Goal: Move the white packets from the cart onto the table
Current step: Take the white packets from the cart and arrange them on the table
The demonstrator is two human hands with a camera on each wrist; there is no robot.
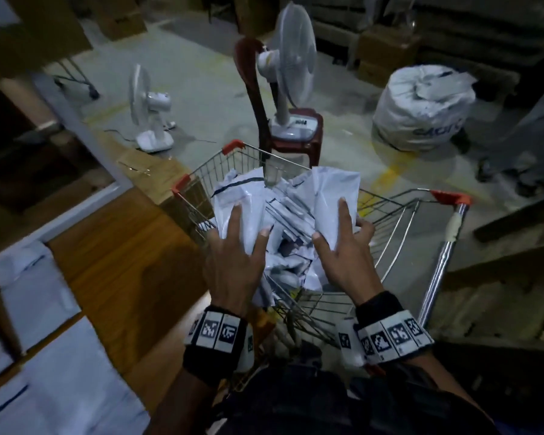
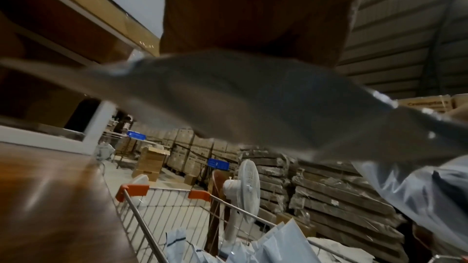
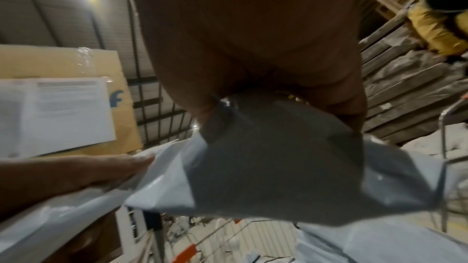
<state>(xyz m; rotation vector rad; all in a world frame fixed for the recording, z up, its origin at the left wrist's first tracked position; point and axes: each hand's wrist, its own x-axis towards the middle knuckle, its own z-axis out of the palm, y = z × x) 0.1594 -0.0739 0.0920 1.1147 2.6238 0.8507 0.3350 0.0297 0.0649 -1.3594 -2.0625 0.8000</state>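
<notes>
White packets (image 1: 44, 356) already lie on the wooden table (image 1: 132, 262) at the left, while over the cart (image 1: 390, 215) the left hand (image 1: 236, 255) and right hand (image 1: 346, 255) each clutch a bunch of packets (image 1: 333, 196), many more heaped in the basket below.
</notes>
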